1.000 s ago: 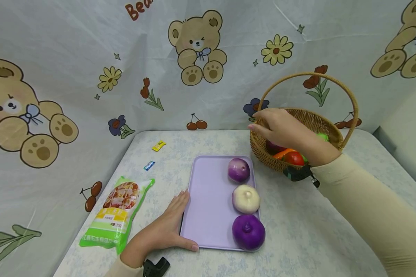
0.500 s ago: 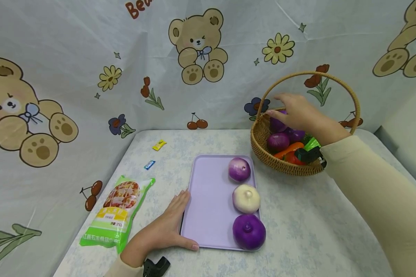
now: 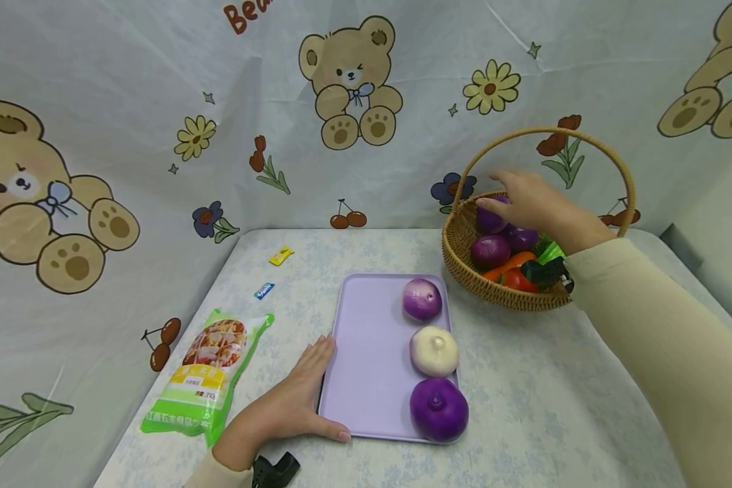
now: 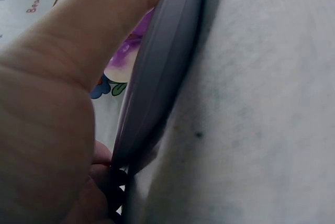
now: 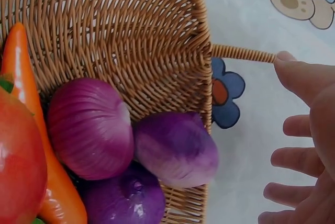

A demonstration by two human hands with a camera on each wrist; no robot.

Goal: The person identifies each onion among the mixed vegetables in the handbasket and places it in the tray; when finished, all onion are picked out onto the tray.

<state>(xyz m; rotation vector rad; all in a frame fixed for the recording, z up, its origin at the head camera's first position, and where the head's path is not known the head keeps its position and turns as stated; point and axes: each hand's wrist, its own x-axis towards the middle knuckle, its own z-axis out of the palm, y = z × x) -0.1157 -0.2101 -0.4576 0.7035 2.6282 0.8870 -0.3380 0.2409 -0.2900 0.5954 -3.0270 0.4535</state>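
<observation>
The right hand [image 3: 524, 200], fingers spread and holding nothing, was over the brown woven wicker basket [image 3: 472, 283] of vegetables [image 3: 491, 251], near the far edge of the pale blue-mottled table [image 3: 543, 379]. The left hand [image 3: 295, 403], fingers extended, rested against the left edge of the flat rectangular lilac tray [image 3: 366, 366]; three round purple and white onions [image 3: 434, 350] lined its right edge.

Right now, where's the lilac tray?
In the head view, the lilac tray lies on the table, lower centre, with the left grip at its left edge and the wicker basket off its far right corner.
</observation>
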